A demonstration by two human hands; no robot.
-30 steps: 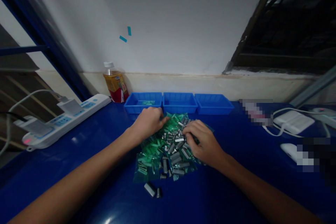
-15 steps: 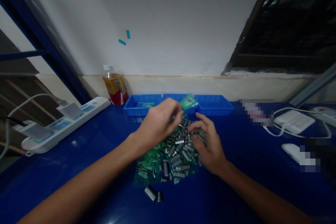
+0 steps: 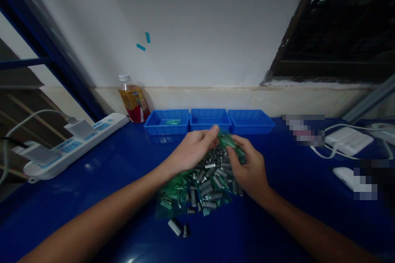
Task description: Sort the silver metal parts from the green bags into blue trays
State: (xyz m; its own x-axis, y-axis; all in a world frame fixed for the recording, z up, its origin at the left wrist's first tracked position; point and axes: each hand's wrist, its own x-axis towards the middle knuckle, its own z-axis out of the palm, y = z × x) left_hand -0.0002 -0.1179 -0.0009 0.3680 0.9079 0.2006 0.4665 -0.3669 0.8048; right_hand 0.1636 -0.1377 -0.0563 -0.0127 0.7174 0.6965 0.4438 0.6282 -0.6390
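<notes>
A heap of small silver metal cylinders lies mixed with green plastic bags on the blue table. My left hand hovers over the far side of the heap, fingers pinched on a green bag. My right hand is beside it, thumb and fingers closed on the same green bag at the heap's far right edge. Two loose cylinders lie apart at the near side.
Three blue trays stand in a row behind the heap; the left one holds a green bag. A drink bottle stands by the wall. A white power strip lies at left, white devices and cables at right.
My left hand rose with a green bag toward the middle tray, then came back down to the heap. My right hand moved up to meet it at the bag.
</notes>
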